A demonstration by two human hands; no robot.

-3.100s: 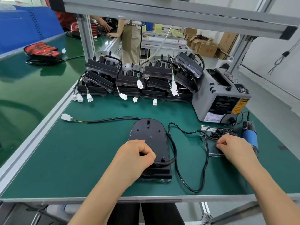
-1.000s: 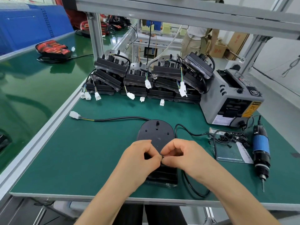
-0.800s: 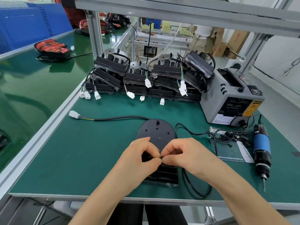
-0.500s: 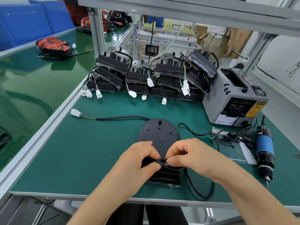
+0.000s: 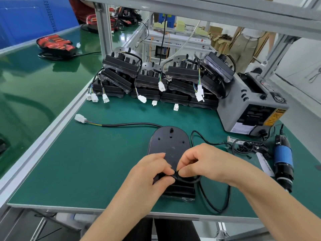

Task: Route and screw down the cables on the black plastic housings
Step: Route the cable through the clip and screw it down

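Observation:
A black plastic housing (image 5: 169, 142) lies flat on the green mat in front of me, rounded end away from me. Its black cable (image 5: 215, 208) loops off the near right side, and another length runs left to a white connector (image 5: 80, 118). My left hand (image 5: 149, 173) and my right hand (image 5: 199, 160) meet over the housing's near half. Both pinch the cable at one spot, thumb against fingertips. A small black piece sits between the fingertips; I cannot tell what it is.
Several finished black housings (image 5: 156, 79) with white plugs are stacked at the back. A grey tape dispenser (image 5: 251, 108) stands back right. A blue electric screwdriver (image 5: 284, 159) lies at the right, with small black screws and clips (image 5: 246, 147) beside it. A person stands beyond the bench.
My right hand came from the parts at the right to the housing and joined the left. Over the last second both hands have stayed pinched together on the cable, shifting only slightly.

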